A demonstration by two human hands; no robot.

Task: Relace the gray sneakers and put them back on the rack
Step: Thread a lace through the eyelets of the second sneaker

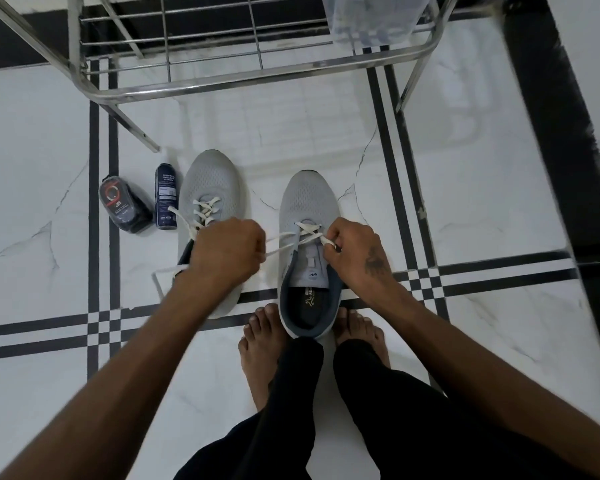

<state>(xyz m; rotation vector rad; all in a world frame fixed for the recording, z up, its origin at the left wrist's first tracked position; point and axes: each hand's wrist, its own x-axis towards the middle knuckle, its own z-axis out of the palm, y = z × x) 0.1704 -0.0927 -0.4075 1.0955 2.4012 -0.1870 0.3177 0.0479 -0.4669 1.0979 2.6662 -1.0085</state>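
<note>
While both sneakers stand side by side on the floor (465,174) before the rack (222,85), the right hand (355,245) pinches a lace (281,237) end at an eyelet of the right sneaker (309,202). The left hand (227,249) is curled round the lace's other end, pulling it sideways over the left sneaker (210,178). A spray bottle (166,197) and a clear pack (123,206) of dark contents sit beside that shoe. A translucent box (373,13) rests on the rack; its contents are unclear.
</note>
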